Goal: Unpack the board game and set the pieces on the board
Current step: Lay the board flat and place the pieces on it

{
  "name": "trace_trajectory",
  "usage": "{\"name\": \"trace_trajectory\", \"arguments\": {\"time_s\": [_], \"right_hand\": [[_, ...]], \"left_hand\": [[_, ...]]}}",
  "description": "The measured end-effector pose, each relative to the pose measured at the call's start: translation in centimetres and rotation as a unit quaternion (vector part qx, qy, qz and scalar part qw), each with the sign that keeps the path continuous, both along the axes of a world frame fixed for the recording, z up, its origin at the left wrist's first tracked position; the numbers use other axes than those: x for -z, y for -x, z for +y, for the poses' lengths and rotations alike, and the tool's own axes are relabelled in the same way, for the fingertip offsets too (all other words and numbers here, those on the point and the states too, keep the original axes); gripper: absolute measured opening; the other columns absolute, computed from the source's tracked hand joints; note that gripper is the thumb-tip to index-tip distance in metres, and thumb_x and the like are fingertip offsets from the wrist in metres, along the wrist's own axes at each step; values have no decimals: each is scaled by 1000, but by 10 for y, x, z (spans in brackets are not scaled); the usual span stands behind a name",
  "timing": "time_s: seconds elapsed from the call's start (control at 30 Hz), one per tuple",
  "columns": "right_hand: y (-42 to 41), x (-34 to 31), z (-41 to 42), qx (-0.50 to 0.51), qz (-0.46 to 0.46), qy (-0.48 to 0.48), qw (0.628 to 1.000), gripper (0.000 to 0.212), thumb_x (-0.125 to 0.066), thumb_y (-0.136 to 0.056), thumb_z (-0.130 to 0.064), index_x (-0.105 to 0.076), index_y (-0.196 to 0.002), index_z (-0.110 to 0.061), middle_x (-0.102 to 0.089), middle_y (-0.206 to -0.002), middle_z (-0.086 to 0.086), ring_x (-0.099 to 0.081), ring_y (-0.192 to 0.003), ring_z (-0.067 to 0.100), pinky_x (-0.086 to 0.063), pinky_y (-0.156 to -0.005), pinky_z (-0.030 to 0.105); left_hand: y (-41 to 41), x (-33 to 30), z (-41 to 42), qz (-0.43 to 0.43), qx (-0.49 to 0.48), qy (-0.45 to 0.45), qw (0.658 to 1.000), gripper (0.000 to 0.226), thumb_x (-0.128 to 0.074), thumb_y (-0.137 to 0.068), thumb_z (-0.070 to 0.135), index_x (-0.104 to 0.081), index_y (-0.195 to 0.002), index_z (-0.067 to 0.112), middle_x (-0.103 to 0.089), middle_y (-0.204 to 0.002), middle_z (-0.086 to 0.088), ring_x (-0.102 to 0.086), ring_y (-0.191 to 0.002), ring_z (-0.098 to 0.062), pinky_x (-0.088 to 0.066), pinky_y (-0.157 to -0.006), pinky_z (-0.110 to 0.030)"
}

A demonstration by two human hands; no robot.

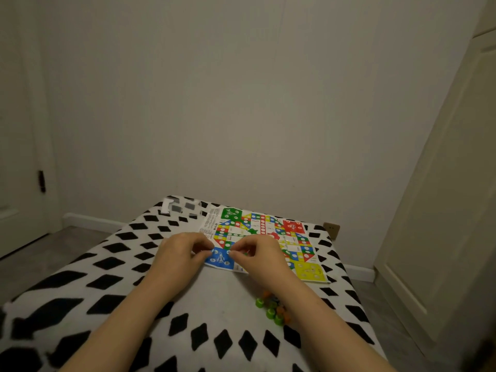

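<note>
Mostly I see wall: a plain pale wall [241, 89] fills the upper two thirds of the frame, with a door [16, 130] at the left edge and a cream cabinet door [442, 210] down the right side. A wall socket [331, 229] sits low on the wall at centre right, just past the far right corner of the desk. The desk [80, 285] is covered in a white cloth with black diamond shapes and takes up the lower half of the frame.

At the far end of the desk, above centre left, lies a clear plastic package [180, 206] with a white tab, just beside the top left corner of the board. The board [264, 238], a thin printed sheet with green, red, yellow and blue corner squares, lies flat at centre frame, turned at an angle. A green piece [252, 231] and a red piece [273, 235] stand near its middle.

Both forearms reach in from the bottom edge. My left hand [180, 253] and right hand [257, 253] sit over the board's near left part, on either side of the blue corner, fingers curled, fingertips drawn together in a pinch. I cannot tell what, if anything, they are pinching; it is too small to see.

A loose pile of pieces [272, 308], green and orange, lies on the cloth below the board, just beside my right forearm, towards the lower centre right.
</note>
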State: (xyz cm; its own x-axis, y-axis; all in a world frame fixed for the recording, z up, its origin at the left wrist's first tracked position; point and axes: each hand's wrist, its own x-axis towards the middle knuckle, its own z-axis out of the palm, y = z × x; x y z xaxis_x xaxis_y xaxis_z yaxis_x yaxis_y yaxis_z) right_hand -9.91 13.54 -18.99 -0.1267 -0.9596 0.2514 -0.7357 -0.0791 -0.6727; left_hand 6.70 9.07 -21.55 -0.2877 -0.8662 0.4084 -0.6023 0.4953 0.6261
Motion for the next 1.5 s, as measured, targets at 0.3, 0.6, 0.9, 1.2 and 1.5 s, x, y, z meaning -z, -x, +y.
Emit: {"name": "trace_trajectory", "arguments": {"time_s": [0.3, 0.6, 0.9, 1.2, 1.5], "right_hand": [[2, 14, 0, 20, 15, 7, 1000, 10, -65, -84, -28, -72, -91, -25, -61, -82, -16, -50, -69, 0, -42, -61, 16], [2, 13, -3, 21, 40, -11, 999, 13, -64, -85, -29, -72, -94, -25, -58, -80, -18, -50, -72, 0, -48, -70, 19], [0, 14, -4, 18, 35, -18, 999, 13, -64, -85, -29, -72, -94, -25, -59, -85, -17, -50, -73, -3, -42, -64, 13], [-1, 14, -4, 20, 53, -31, 998, 17, -63, -86, -30, -72, -100, -25, -67, -101, -10, -45, -69, -2, -39, -62, 14], [1, 12, -1, 31, 21, -28, 999, 16, -62, -87, -27, -71, -99, -24, -67, -102, -9, -43, -67, -1, -40, -63, 16]], "left_hand": [[4, 0, 4, -33, 5, 21, 999, 5, -65, -84, 27, -67, -89, 26, -59, -80, 17, -61, -85, -4, -47, -92, -38], [4, 1, 4, -75, -1, 27, 997, 9, -61, -87, 30, -66, -93, 25, -67, -97, 7, -58, -91, -7, -48, -90, -31], [4, 3, 4, -89, 0, 46, 995, 8, -60, -87, 29, -65, -92, 25, -67, -98, 7, -57, -92, -7, -49, -88, -30], [5, 4, 5, -92, 0, 41, 995, 7, -59, -88, 31, -63, -91, 26, -65, -101, 6, -56, -93, -8, -50, -86, -29], [4, 6, 7, -92, -14, 62, 994, 9, -58, -87, 37, -60, -94, 32, -62, -95, 13, -54, -89, -3, -37, -96, -27]]}}
